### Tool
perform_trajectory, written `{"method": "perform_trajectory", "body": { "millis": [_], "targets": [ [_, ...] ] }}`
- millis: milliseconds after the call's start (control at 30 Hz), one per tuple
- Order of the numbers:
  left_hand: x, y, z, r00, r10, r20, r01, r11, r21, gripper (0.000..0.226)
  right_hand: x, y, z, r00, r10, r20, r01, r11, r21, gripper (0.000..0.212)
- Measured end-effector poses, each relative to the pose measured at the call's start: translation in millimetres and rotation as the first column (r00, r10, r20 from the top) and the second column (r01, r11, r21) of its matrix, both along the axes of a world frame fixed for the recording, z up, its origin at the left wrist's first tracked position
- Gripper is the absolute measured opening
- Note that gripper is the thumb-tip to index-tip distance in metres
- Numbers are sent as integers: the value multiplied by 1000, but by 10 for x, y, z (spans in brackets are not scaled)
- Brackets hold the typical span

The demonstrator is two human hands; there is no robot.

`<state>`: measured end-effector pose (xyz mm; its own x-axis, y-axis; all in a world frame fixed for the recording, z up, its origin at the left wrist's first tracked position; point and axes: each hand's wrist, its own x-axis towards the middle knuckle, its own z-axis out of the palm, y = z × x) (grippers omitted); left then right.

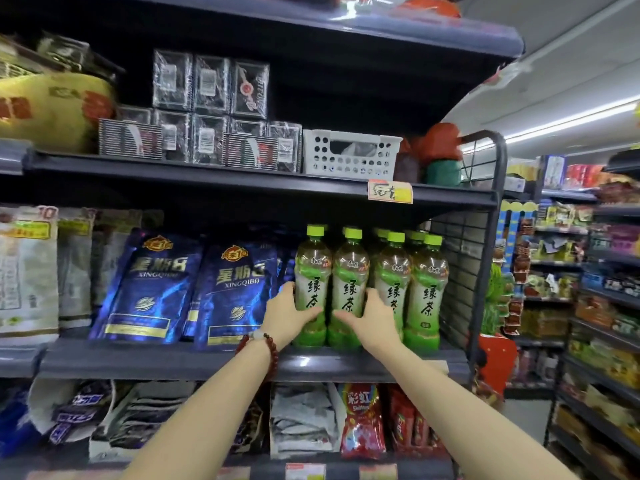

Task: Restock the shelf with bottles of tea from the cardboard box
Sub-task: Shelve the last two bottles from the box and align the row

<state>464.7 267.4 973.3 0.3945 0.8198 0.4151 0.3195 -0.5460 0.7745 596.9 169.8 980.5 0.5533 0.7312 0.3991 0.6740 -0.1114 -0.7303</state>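
Several green tea bottles with lime caps stand upright at the right end of the middle shelf (363,367). My left hand (287,315) wraps around the leftmost front bottle (311,268) low on its label. My right hand (372,318) grips the second front bottle (350,275) from its right side. Two more front bottles (426,285) stand to the right, with others behind them. The cardboard box is out of view.
Blue foil bags (235,289) lean just left of the bottles. A wire mesh end panel (460,271) bounds the shelf on the right. A white perforated basket (349,154) sits on the shelf above. Candy bags (362,420) fill the shelf below. Another aisle lies at right.
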Motion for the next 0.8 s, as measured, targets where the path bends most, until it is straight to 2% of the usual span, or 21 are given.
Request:
{"method": "perform_trajectory", "body": {
  "millis": [133,333,600,733,800],
  "targets": [
    [29,76,-42,997,-47,61,49,998,-41,74,-7,83,-60,997,-10,-76,11,1000,14,87],
    [19,25,-41,978,-144,153,153,987,-51,55,59,23,-22,999,1,-32,-1,1000,0,84],
    [39,-7,-107,991,-89,102,91,996,-12,57,76,-2,-70,999,-7,-36,7,1000,-10,83],
    [40,-16,-89,998,-51,46,53,998,-40,69,37,-27,-87,996,-28,-86,26,1000,-14,79],
    [32,-44,-65,999,-44,21,45,998,-53,69,10,-47,-60,997,-49,-60,46,998,-39,75]
  ]
}}
